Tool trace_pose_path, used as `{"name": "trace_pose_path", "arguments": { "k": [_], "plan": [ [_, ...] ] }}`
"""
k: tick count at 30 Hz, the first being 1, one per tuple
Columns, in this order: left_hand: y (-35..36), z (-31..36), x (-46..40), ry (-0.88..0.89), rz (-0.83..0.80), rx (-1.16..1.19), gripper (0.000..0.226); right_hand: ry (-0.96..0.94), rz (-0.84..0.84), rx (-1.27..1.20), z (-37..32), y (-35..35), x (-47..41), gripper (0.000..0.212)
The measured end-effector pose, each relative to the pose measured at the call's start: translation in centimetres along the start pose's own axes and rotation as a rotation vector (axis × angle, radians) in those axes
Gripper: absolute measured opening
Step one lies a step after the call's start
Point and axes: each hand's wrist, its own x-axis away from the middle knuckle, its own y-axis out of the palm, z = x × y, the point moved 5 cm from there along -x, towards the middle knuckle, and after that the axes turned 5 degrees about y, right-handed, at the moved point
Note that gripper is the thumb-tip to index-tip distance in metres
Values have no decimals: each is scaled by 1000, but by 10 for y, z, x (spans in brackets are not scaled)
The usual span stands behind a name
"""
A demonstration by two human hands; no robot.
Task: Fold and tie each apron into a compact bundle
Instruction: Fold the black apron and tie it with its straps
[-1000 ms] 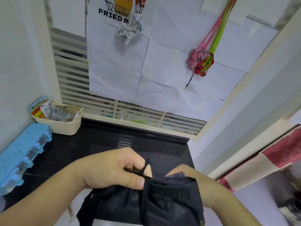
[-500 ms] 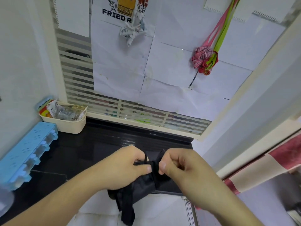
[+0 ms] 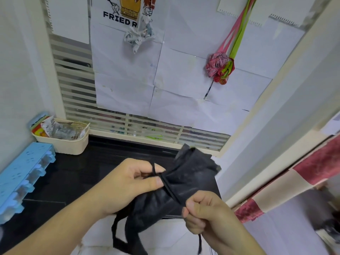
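I see my left hand [image 3: 128, 183] gripping the bunched black fabric apron [image 3: 184, 183], held above the black glossy counter [image 3: 73, 177]. My right hand [image 3: 202, 212] pinches its thin black tie string [image 3: 171, 192], drawn taut across the bundle.

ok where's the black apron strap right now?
Head view, lower centre: the strap runs taut across the bunched black apron, pinched by the left hand at its upper end and gripped by the right hand lower right.

Light: bright, even, soft daylight tone; shadows faint.
Glare: mild sheen on the black counter [image 3: 77, 173].
Blur: lower right corner smeared; centre fairly sharp.
Distortion: wide-angle bending; straight edges lean outward.
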Motion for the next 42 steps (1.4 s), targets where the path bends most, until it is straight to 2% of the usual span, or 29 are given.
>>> {"name": "trace_pose_path", "arguments": {
  "k": [3, 6, 9, 11, 13, 15, 17, 20, 22, 25, 28, 37, 39, 42],
  "plan": [
    [14, 1, 1, -5, -259, -120, 24, 2, 102, -70, 0, -14, 1, 13],
    [25, 4, 2, -1, -354, -226, 25, 49, 111, 56, -6, -13, 1, 6],
    [22, -3, -2, 12, -290, -494, 29, 28, 188, 240, -11, -6, -2, 16],
    [16, -8, -3, 16, -152, -778, 18, -14, 278, 315, -12, -3, -2, 13],
    [15, -11, -2, 25, 24, -863, 16, -26, 331, 336, -13, 2, 0, 16],
    [17, -14, -1, 10, 105, -793, 30, -8, 336, 278, -14, 7, 1, 16],
    [19, -14, -1, -78, 54, -709, 32, -29, 380, 256, -12, 7, 0, 18],
    [19, -9, -3, -211, 26, -564, 59, -200, 552, 438, -9, -4, -2, 20],
    [14, -10, -5, -260, 27, -498, 64, -266, 622, 491, -9, -6, -2, 18],
    [11, -12, -6, -287, 6, -368, 54, -273, 723, 585, -5, -6, -2, 16],
    [9, -16, -7, -319, 62, -333, 46, -313, 837, 722, -4, -4, -3, 17],
    [19, -12, -4, -215, 367, -547, 25, -402, 952, 828, -5, 6, -4, 26],
    [17, -17, -3, -249, 374, -445, 23, -461, 981, 864, -7, 8, -2, 25],
    [26, -23, -3, -308, 306, -49, 21, -517, 979, 791, -5, 11, -1, 21]
  ]
}}
